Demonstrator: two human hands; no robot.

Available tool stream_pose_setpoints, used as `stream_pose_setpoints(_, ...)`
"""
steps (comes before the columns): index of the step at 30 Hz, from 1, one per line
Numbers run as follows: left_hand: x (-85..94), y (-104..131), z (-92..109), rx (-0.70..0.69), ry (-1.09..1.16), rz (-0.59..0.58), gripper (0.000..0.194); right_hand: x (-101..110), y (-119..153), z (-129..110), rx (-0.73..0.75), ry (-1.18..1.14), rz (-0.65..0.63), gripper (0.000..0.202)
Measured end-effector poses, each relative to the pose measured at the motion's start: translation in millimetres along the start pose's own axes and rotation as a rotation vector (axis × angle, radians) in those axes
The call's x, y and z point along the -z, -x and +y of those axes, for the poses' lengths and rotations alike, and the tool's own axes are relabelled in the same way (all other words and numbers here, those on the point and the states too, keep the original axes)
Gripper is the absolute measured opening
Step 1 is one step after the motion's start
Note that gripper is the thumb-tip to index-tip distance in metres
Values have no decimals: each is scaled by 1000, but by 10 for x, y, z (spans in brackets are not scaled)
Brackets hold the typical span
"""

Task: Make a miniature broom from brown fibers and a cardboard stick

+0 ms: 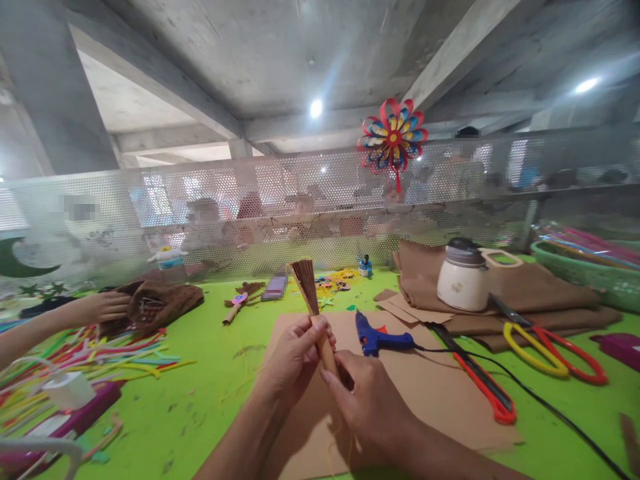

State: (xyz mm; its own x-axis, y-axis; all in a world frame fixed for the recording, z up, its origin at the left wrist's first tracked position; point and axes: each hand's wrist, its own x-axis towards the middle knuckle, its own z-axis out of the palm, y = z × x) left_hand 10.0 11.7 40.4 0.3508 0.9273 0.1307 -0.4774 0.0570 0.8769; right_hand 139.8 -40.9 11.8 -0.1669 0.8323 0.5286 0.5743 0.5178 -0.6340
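Upright between my hands is a small broom-shaped brown paper craft (306, 283), its pleated, fringed end spreading at the top and its rolled handle lower down. My left hand (299, 353) pinches the upper handle just under the fringe. Around the lower end of the handle, my right hand (367, 393) is closed, hiding that end. A large brown paper sheet (425, 400) lies under both hands. To the right of the craft, a blue glue gun (375, 337) rests on its side on the sheet.
A red-handled cutter (483, 387), scissors (555, 353) and a white kettle-like pot (463, 277) are on the right. A similar paper craft (240, 300) and a phone (275, 288) lie ahead. Another person's hand (107, 307) touches brown cloth (170, 303) near pipe cleaners (125, 353) at left.
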Motion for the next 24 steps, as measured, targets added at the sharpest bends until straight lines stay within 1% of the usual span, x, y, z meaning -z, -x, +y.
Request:
stream_pose_setpoints(5,-12,2,7,-4,1,-6,22,5,-6,-8,-17,8,-17,17)
stream_pose_setpoints(13,0,2,12,19,-23,20,21,10,7,-27,-46,-7,-36,15)
stream_pose_setpoints(20,42,-8,-31,-21,-28,-6,19,-34,11,16,-45,-11,-13,16)
stream_pose_setpoints(24,58,-22,-70,-46,-25,8,18,-43,15,47,-55,-11,-10,17)
